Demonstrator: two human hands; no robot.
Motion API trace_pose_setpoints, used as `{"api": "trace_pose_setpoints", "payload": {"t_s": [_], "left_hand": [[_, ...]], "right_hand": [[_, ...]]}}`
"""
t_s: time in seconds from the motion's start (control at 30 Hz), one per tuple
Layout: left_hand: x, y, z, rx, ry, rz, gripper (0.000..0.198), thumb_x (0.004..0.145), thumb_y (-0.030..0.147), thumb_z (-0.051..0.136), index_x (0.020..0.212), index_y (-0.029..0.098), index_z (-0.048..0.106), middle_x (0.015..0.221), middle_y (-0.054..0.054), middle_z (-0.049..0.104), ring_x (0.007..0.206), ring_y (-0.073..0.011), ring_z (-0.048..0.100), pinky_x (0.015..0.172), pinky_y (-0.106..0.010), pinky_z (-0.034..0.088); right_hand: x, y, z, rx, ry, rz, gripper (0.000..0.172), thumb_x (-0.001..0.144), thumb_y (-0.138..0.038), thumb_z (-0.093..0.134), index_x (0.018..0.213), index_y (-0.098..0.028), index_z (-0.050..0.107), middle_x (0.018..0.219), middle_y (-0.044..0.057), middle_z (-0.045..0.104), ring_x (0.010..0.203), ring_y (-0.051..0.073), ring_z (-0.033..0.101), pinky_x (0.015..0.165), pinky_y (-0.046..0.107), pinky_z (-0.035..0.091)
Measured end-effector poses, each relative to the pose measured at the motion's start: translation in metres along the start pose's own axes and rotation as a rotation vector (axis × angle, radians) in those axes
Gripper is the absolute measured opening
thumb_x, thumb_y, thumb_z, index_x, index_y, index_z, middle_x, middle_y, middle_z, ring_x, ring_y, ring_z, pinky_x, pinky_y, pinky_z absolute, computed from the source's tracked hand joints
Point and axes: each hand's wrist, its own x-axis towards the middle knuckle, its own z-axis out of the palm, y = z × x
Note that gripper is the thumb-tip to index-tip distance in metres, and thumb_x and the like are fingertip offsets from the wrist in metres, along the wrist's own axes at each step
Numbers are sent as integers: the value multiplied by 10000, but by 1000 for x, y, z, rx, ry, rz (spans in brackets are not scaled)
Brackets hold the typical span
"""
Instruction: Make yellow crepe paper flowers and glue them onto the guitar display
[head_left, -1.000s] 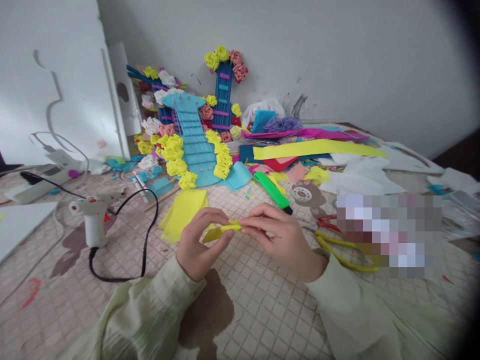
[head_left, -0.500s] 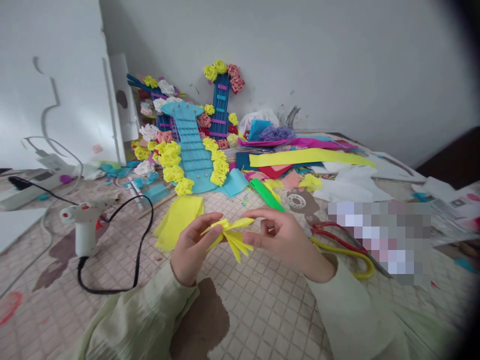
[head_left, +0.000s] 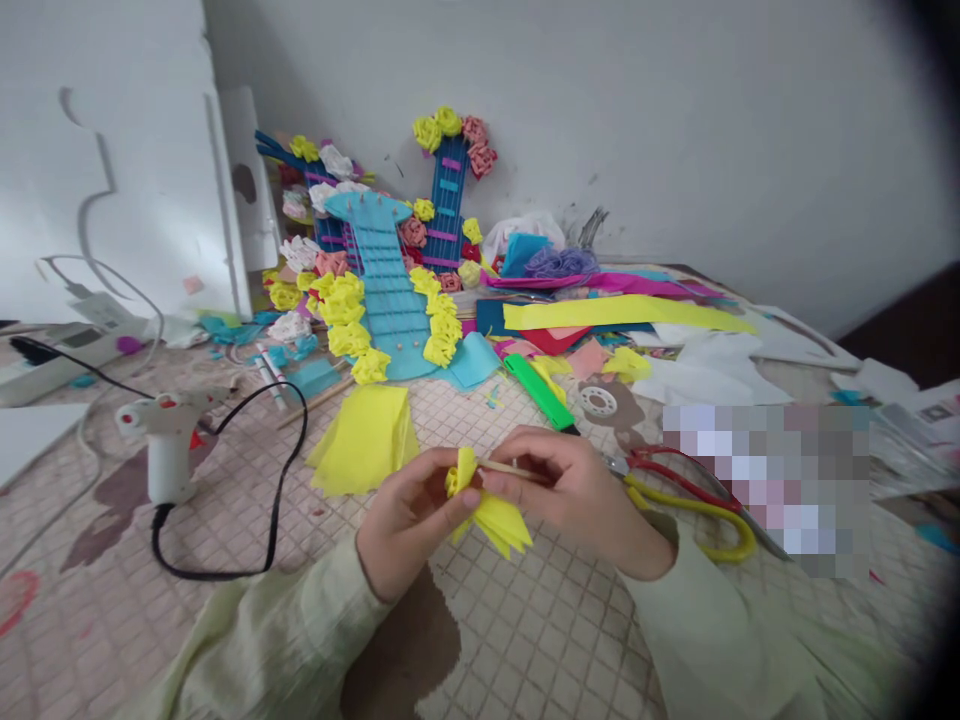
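Between my hands is a yellow crepe paper flower (head_left: 501, 522), its pointed strips fanning down to the right and a curled part at its upper left. My left hand (head_left: 411, 515) pinches it between thumb and fingers. In my right hand (head_left: 574, 495) a thin wooden stick (head_left: 514, 468) is gripped, its tip against the paper's upper part. Some right fingers are curled out of sight. Behind my left hand lies a stack of yellow paper sheets (head_left: 364, 440). A green utility knife (head_left: 538, 392) lies just beyond my right hand.
A white glue gun (head_left: 169, 450) with a looping black cord stands at left. Red-handled pliers (head_left: 675, 465) and yellow-handled scissors (head_left: 731, 545) lie at right. A light-blue paper guitar (head_left: 390, 290) edged with yellow flowers leans at the back. A white tape ring (head_left: 598, 402) lies behind the pliers.
The wooden stick now shows in my right hand, against the paper. The paper flower has turned, its strips hanging lower and closer together. My hands have dropped slightly, and the view has shifted a little.
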Motion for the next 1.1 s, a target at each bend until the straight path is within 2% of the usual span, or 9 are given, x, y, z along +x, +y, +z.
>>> {"api": "trace_pose_setpoints", "payload": {"t_s": [0.07,0.17,0.27,0.4,0.67,0.8,0.97,1.1], "left_hand": [[-1,-1,-3,141,42,103,156,750,175,582,906,172,568,807,-51,583,740,-146,578,645,-270,498],[-2,0,-6,367,67,247,212,729,134,597,933,177,561,829,-60,585,774,-160,569,674,-292,492],[-3,3,-7,493,43,349,240,708,91,604,926,179,557,841,-64,607,798,-165,578,696,-294,489],[-3,6,-5,498,1,434,215,703,113,618,890,188,544,818,-61,622,772,-163,597,670,-278,498],[-5,3,-4,394,-23,322,254,683,129,659,900,188,542,823,-55,610,767,-160,589,677,-288,496],[-5,4,-4,309,-41,322,227,682,136,660,875,185,550,838,-66,591,783,-167,576,672,-290,486],[-6,4,-5,283,-17,307,194,676,137,660,842,180,569,809,-60,589,757,-163,572,651,-284,477],[-7,2,-4,189,-29,237,236,653,150,690,858,179,578,784,-51,601,734,-159,577,654,-289,484]], "right_hand": [[-1,-2,-1,-46,58,-56,159,728,-304,633,766,-149,629,608,-17,522,521,76,441,443,200,344],[-4,-6,-2,-99,116,-245,229,669,-334,692,815,-164,642,534,-55,422,456,58,344,412,199,291],[-8,-7,-2,-110,122,-392,183,688,-311,685,810,-182,643,529,-52,454,455,58,367,420,198,307],[-9,-6,-1,-134,99,-409,159,729,-308,647,842,-196,635,548,-50,508,414,45,355,385,189,300],[-7,-4,-2,-106,37,-377,116,718,-245,656,687,-153,592,592,-19,494,501,63,433,418,181,339],[-7,-4,-1,-66,-4,-349,79,736,-221,627,778,-168,584,723,14,558,548,71,473,422,178,362],[-5,-2,0,-71,2,-448,31,763,-181,594,792,-180,604,798,32,570,650,94,537,524,210,439],[-5,-1,-1,-38,-35,-382,143,719,-218,656,845,-191,594,782,16,580,566,72,486,443,185,387]]}}
